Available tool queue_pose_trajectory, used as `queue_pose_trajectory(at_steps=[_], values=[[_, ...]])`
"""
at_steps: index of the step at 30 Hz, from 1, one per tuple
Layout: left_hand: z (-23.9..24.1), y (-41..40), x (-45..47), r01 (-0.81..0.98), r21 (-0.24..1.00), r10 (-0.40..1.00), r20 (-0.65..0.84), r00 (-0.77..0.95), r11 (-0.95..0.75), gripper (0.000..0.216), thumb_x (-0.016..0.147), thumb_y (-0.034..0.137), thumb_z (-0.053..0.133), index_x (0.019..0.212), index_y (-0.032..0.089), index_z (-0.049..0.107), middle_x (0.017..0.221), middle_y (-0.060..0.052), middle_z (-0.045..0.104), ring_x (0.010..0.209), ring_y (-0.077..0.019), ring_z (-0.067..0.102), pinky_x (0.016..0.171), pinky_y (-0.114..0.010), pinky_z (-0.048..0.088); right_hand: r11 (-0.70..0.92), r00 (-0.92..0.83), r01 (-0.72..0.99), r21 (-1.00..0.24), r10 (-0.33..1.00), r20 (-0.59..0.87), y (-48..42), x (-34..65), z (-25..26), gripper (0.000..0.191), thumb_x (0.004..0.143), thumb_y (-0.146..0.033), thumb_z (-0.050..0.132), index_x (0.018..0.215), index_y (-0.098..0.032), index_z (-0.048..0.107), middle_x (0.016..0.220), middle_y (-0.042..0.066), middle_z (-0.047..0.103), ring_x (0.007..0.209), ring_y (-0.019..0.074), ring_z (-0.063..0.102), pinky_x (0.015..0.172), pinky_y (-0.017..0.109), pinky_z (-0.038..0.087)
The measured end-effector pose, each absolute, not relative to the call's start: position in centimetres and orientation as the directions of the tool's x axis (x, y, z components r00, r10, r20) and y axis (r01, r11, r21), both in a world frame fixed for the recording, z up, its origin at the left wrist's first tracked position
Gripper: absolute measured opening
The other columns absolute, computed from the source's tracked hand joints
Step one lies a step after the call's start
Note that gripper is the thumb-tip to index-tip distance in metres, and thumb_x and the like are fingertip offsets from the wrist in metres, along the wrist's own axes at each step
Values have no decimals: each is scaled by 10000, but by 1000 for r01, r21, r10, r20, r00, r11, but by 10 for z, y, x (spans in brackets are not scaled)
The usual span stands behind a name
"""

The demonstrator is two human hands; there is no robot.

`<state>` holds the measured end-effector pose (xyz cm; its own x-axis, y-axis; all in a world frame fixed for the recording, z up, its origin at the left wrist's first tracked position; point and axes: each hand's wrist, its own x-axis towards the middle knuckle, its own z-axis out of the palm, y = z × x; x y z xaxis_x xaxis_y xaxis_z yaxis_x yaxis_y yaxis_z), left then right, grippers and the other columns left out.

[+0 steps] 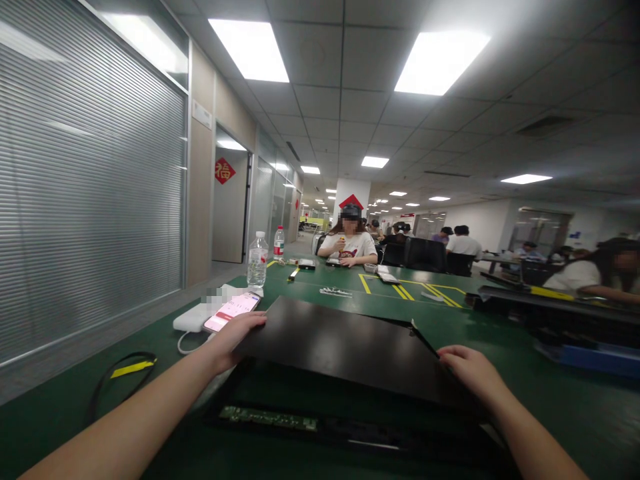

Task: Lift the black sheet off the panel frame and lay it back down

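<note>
A dark, glossy flat display panel (340,340) is held tilted over the green table, its near edge raised. My left hand (233,340) grips its left edge, fingers closed round the side. At the opposite side, my right hand (473,373) pinches the right edge, where a thin black strip runs along the panel. Beneath the panel lies a black frame (340,433) with a narrow green circuit board (270,419) along its near side. The undersides of both hands' grips are partly hidden.
A lit phone (233,312) leans by a white power bank (189,320) and cable on the left. Behind stand two bottles, the nearer a clear water bottle (257,260). A black strap (100,383) lies left. Dark panels pile up over a blue box (595,360). A person (353,247) sits opposite.
</note>
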<state>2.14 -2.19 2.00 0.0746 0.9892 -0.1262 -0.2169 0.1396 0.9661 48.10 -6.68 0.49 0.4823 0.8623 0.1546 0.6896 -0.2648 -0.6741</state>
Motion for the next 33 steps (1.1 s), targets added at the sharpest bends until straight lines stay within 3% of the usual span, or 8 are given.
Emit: queue_pose_trajectory(at_steps=[5, 19, 33], values=[[20, -21, 20, -249, 961, 983, -79, 165, 119, 407, 610, 253, 681, 1000, 165, 609, 793, -59, 711, 689, -213, 666, 563, -261, 494, -246, 469, 652, -717, 874, 126, -65, 483, 2, 198, 585, -235, 571, 743, -202, 686, 737, 38, 699, 697, 189, 607, 595, 257, 422], [23, -25, 21, -258, 963, 984, -30, 173, 74, 428, 620, 284, 685, 1020, 173, 585, 850, -58, 705, 774, -226, 660, 626, -277, 493, -269, 466, 644, -716, 881, 87, -63, 484, -1, 254, 670, -332, 504, 813, -195, 663, 703, 42, 696, 662, 182, 616, 589, 267, 409], [18, -23, 23, -224, 972, 994, -47, 103, 69, 390, 595, 284, 657, 963, 170, 597, 777, -47, 700, 724, -237, 661, 597, -293, 492, -293, 441, 738, -607, 891, 106, -70, 474, 8, 237, 670, -289, 467, 785, -211, 659, 741, 25, 697, 706, 182, 621, 608, 263, 400]])
